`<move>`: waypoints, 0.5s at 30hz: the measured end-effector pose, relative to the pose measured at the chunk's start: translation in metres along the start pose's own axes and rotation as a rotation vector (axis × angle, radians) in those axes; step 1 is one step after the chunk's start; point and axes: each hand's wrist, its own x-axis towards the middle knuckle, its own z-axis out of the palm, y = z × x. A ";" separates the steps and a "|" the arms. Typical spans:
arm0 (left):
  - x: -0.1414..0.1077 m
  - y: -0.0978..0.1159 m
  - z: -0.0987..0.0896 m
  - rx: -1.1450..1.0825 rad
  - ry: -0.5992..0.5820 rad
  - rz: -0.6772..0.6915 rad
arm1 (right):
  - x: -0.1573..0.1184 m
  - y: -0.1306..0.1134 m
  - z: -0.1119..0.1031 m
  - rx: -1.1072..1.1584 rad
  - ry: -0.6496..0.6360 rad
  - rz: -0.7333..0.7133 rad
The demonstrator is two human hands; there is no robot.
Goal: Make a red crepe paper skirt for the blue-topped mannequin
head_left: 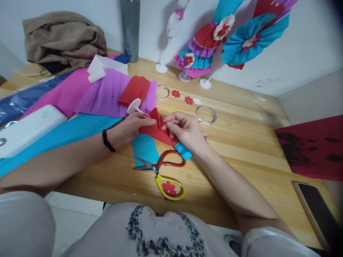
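My left hand point(129, 127) is closed around a white stick with a round base point(133, 106), thumb pressed on a strip of red crepe paper point(160, 134). The strip is folded and gathered between my two hands. My right hand point(186, 130) pinches it with thumb and forefinger. Blue ruffled paper point(183, 151) shows below the right hand, partly hidden by it. Under the red strip lies a flat blue piece of paper point(144, 148). Scissors point(158, 168) with one red and one yellow handle lie with blades parted, nearest my body, over a red paper flower point(169, 189).
Purple point(103, 94), pink and blue crepe sheets spread at left beside a white power bank point(33, 130). Tape rolls point(206, 115) and red flowers point(189, 100) lie ahead. A tumbler point(130, 30) and finished paper decorations point(205, 46) stand along the wall. A phone point(317, 210) lies right.
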 end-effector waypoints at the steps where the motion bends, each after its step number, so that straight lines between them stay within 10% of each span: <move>1: 0.000 0.000 0.000 -0.007 0.010 0.016 | 0.000 0.000 0.000 0.003 -0.001 -0.001; 15: 0.005 -0.001 -0.006 -0.002 -0.089 -0.009 | 0.002 0.004 -0.001 0.039 -0.018 -0.020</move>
